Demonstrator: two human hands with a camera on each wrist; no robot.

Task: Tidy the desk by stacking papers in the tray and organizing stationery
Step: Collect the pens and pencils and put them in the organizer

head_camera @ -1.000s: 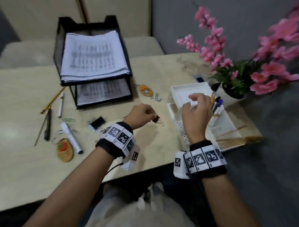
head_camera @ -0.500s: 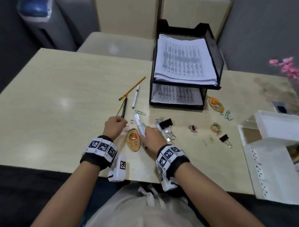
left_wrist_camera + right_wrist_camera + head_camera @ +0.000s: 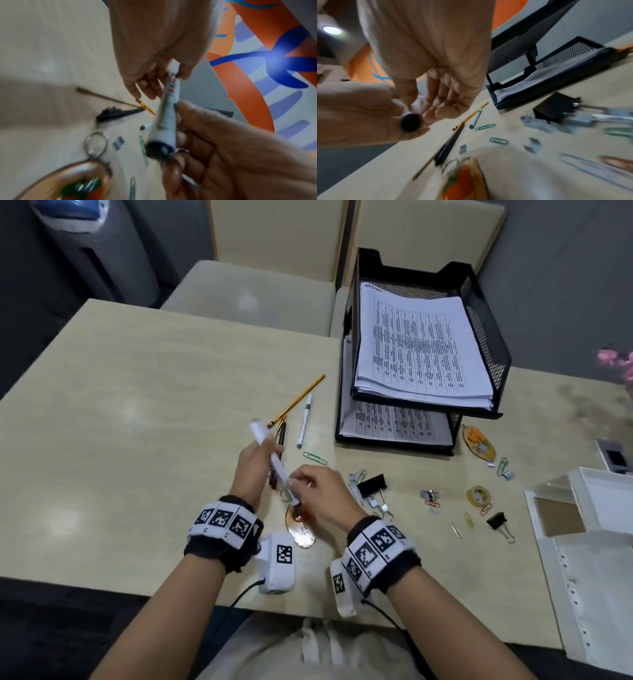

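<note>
A pale wooden desk (image 3: 137,405) carried scattered stationery. Above its near middle, the left hand (image 3: 255,467) and right hand (image 3: 318,491) each gripped an end of a white marker (image 3: 270,457), fingers curled round it, left of the black paper tray (image 3: 486,337).

- I see the marker (image 3: 270,458) is white, with a black end cap and small green and red print on its body.
- The pencil (image 3: 297,401) is yellow with a black tip end.
- The thin pen (image 3: 304,425) is white with a dark teal cap.
- The tray (image 3: 486,333) is black mesh; its papers (image 3: 421,350) are white with rows of black print.
- The keychain (image 3: 300,529) is wooden brown with an orange and green picture.
- The desk (image 3: 137,419) is pale beige with a fine wood grain.
- One paper clip (image 3: 314,457) is green.
- My wrist bands (image 3: 224,520) are black and white squares.
</note>
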